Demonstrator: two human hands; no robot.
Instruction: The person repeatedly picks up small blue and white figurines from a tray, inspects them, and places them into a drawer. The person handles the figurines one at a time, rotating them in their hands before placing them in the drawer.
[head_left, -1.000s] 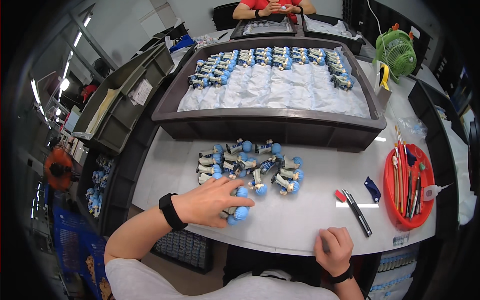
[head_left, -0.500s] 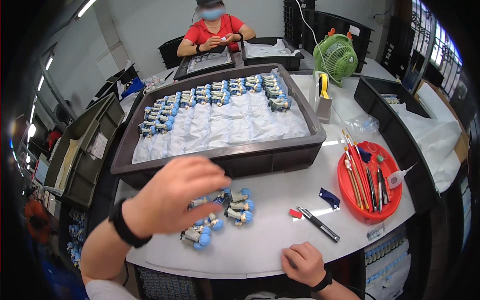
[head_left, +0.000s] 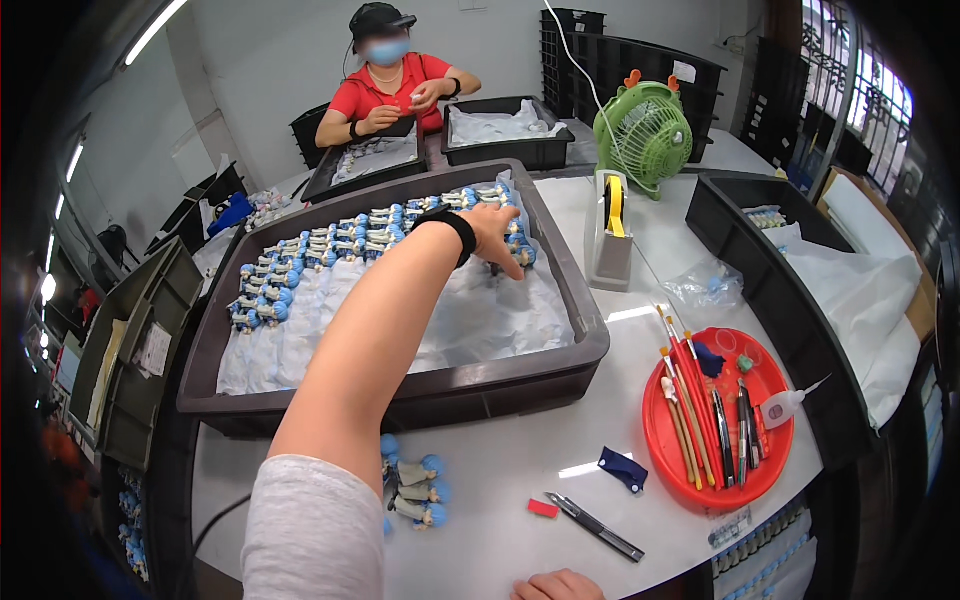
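My left hand (head_left: pixel 496 238) reaches far into the large dark tray (head_left: pixel 585 345). It is open, thumb and fingers spread over the right-end column of small blue-haired figurines (head_left: pixel 345 232); the hand hides part of them, and whether it touches one I cannot tell. More figurines lie on the white table, a small group (head_left: pixel 425 492) partly hidden behind my left forearm. At the lower edge my right hand (head_left: pixel 558 586) rests with its fingers curled, mostly cut off by the picture's edge; nothing shows in it.
On the right stands a red bowl (head_left: pixel 655 455) with brushes and pens. A craft knife (head_left: pixel 597 527), a red scrap (head_left: pixel 542 509) and a dark blue cloth piece (head_left: pixel 623 470) lie beside it. Behind are a tape dispenser (head_left: pixel 610 255) and a green fan (head_left: pixel 645 138). Across sits a co-worker (head_left: pixel 385 95).
My left hand has gone from above the loose figurines on the table to the tray's far right figurines. The view has shifted, and my right hand now sits at the lower edge.
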